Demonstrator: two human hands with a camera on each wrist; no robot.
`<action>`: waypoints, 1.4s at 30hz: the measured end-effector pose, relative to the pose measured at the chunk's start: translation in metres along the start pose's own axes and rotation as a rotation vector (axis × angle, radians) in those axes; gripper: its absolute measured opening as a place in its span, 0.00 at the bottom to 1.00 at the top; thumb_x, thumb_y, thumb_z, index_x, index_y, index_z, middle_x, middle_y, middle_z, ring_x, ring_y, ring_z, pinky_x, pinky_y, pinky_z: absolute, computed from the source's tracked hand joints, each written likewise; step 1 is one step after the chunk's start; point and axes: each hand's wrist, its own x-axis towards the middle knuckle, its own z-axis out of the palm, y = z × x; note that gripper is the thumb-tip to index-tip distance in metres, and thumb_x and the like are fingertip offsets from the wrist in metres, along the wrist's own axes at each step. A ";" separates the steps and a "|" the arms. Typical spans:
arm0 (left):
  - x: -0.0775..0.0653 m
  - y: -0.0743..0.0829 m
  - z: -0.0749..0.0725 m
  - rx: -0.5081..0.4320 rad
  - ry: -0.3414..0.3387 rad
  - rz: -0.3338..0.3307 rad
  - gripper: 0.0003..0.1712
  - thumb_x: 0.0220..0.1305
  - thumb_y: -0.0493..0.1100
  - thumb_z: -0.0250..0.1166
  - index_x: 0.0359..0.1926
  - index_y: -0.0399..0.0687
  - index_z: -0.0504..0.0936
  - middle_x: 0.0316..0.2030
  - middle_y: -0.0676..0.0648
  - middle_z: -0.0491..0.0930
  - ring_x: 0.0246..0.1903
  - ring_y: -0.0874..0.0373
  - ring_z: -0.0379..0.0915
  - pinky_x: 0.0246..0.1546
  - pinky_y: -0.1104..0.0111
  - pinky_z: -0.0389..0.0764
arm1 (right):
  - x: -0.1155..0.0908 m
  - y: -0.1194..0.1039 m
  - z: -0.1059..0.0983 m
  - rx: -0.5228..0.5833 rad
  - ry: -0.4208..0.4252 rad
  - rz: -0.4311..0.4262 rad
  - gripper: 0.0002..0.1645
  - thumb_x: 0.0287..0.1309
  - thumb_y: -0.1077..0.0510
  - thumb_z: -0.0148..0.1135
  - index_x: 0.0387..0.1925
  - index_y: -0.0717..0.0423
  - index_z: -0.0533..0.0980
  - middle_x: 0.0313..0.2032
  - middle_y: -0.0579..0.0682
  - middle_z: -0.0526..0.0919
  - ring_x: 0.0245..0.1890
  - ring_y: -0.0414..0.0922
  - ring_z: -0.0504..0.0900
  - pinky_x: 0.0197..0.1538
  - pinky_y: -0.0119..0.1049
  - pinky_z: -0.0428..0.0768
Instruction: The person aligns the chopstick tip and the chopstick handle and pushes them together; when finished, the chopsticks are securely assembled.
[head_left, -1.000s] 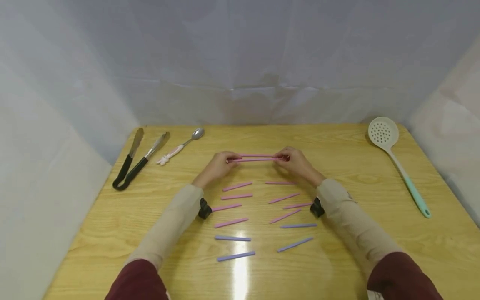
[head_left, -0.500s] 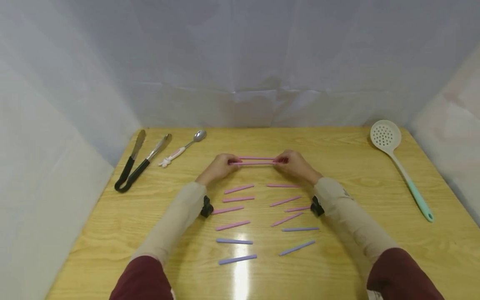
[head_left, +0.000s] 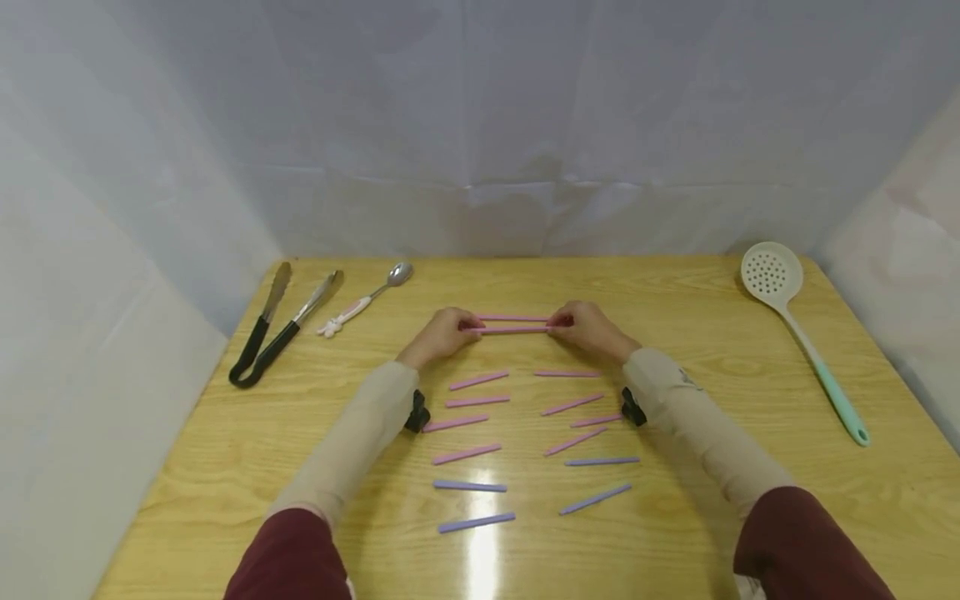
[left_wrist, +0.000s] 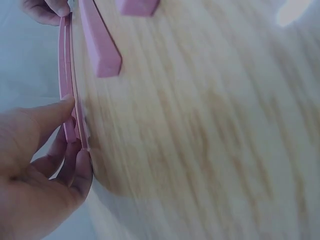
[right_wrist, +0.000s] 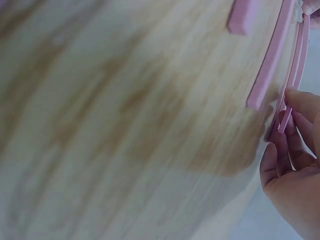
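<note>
Both hands are at the far middle of the table in the head view. My left hand (head_left: 442,333) pinches the left end of a slim pink stick (head_left: 513,330) between thumb and fingers. The right hand (head_left: 591,330) pinches the other end, so the stick spans level between them. Just behind it runs a second pink stick (head_left: 513,317), its ends hidden at the fingertips. In the left wrist view, the thumb lies on the pinched pink stick (left_wrist: 65,75), close beside the other one. Whether the pinched stick touches the table cannot be told.
Pink sticks (head_left: 477,402) and purple sticks (head_left: 477,522) lie in two loose columns on the wooden table (head_left: 247,467) nearer the body. Tongs (head_left: 279,337) and a spoon (head_left: 352,310) lie far left, a skimmer (head_left: 801,333) far right. A pale sheet hangs behind.
The pinched stick has levelled out and come slightly nearer the body, so the gap to the stick behind is a little wider. The whole view has shifted slightly downward.
</note>
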 end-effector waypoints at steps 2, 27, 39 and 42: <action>0.001 -0.001 0.001 0.004 -0.002 0.002 0.13 0.65 0.35 0.60 0.47 0.30 0.81 0.44 0.35 0.81 0.45 0.45 0.76 0.51 0.59 0.76 | 0.000 0.001 0.000 -0.003 -0.006 0.007 0.11 0.61 0.62 0.60 0.40 0.68 0.80 0.38 0.61 0.81 0.40 0.53 0.78 0.47 0.46 0.77; 0.001 -0.001 0.002 0.011 -0.012 -0.020 0.13 0.67 0.35 0.58 0.48 0.32 0.80 0.44 0.36 0.80 0.45 0.47 0.75 0.51 0.59 0.75 | 0.003 0.001 0.001 -0.030 -0.012 0.009 0.11 0.61 0.62 0.61 0.40 0.68 0.81 0.37 0.60 0.82 0.38 0.51 0.77 0.44 0.43 0.77; -0.001 0.002 0.002 0.020 -0.015 -0.013 0.13 0.67 0.35 0.58 0.49 0.31 0.79 0.44 0.36 0.80 0.45 0.47 0.75 0.50 0.59 0.75 | 0.002 0.002 -0.002 0.008 -0.009 0.051 0.13 0.61 0.59 0.61 0.42 0.66 0.81 0.40 0.59 0.81 0.40 0.51 0.77 0.47 0.44 0.77; -0.003 0.003 0.001 0.009 -0.018 -0.012 0.14 0.66 0.34 0.58 0.49 0.30 0.79 0.45 0.35 0.80 0.46 0.46 0.75 0.52 0.59 0.75 | -0.001 0.004 -0.006 0.044 0.003 0.080 0.14 0.61 0.57 0.61 0.43 0.64 0.81 0.41 0.58 0.81 0.40 0.50 0.77 0.45 0.43 0.77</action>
